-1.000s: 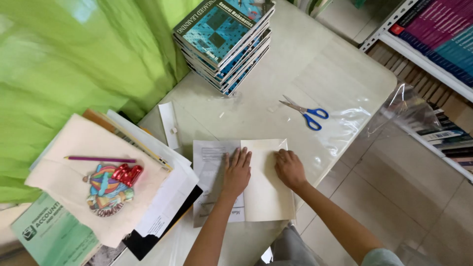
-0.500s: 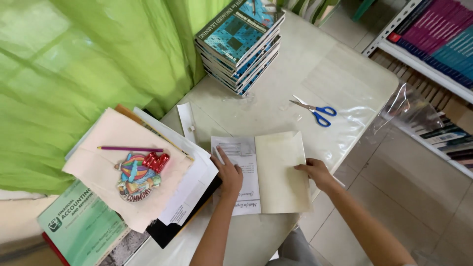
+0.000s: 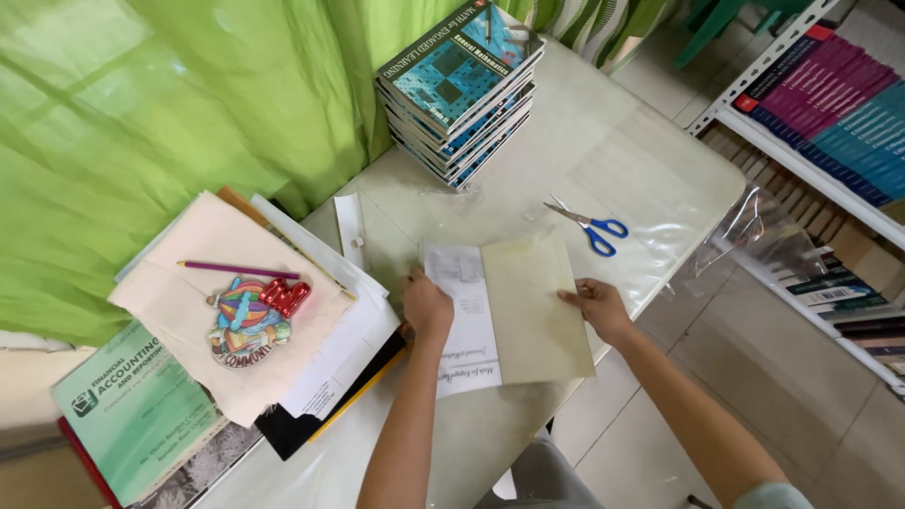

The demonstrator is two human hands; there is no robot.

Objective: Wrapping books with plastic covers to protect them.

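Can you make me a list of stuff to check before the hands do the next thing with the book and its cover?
1. Left hand presses on the book: ok.
2. Right hand grips the beige flap at its right edge: ok.
3. Book lies flat on the table: ok.
4. Scissors lie apart from both hands, within easy reach: ok.
5. Stack of books stands away from the work: ok.
6. Flap lined up evenly with the book: cannot tell.
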